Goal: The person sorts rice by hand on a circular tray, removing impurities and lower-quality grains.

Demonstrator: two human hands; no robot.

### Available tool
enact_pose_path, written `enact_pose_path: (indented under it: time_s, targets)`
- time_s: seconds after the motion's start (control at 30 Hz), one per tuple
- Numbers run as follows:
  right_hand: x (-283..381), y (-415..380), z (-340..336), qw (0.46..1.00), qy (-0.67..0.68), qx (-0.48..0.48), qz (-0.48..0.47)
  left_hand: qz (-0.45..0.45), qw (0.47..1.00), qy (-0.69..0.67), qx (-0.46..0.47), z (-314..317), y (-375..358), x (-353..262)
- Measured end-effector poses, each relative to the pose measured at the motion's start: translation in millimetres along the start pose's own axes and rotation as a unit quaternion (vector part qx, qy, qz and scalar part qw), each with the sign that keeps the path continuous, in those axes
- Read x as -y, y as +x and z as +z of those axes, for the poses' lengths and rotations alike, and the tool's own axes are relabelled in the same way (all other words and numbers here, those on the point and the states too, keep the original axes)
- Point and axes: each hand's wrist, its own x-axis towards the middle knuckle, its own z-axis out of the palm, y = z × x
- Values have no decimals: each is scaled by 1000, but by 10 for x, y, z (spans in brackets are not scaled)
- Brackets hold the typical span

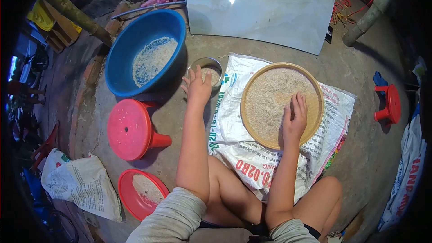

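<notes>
Head view looks down on a person seated on a concrete floor, knees bent. Their right hand lies palm down on the grain in a round woven tray, fingers together and slightly curled, pinching nothing. The tray rests on a printed white sack spread flat on the floor. Their left hand is stretched forward with fingers spread, over the near rim of a small metal bowl that holds some grain; whether it touches the rim cannot be told. Just left of the bowl stands a blue basin with grain in its bottom. Nearer the person, a red stool lies on its side, and beside their left elbow a red bowl also holds grain.
</notes>
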Motion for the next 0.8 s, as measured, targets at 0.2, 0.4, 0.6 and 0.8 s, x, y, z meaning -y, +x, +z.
enact_pose_path:
  time_s: [0.2, 0.4, 0.6, 0.8]
  targets:
    - [-70, -90, 190, 996, -69, -32, -38, 107, 971, -190, -92, 13, -6, -186]
    - [-184, -117, 209, 996, -65, -29, -61, -15, 865, -469, 176, 140, -153, -507]
    - [-190, -127, 227, 995, -74, -27, -61, -1, 853, -454, 258, 258, -331, -684]
    - [-237, -127, 230, 995, -83, -15, -59, 3, 851, -460, 255, 284, -346, -772]
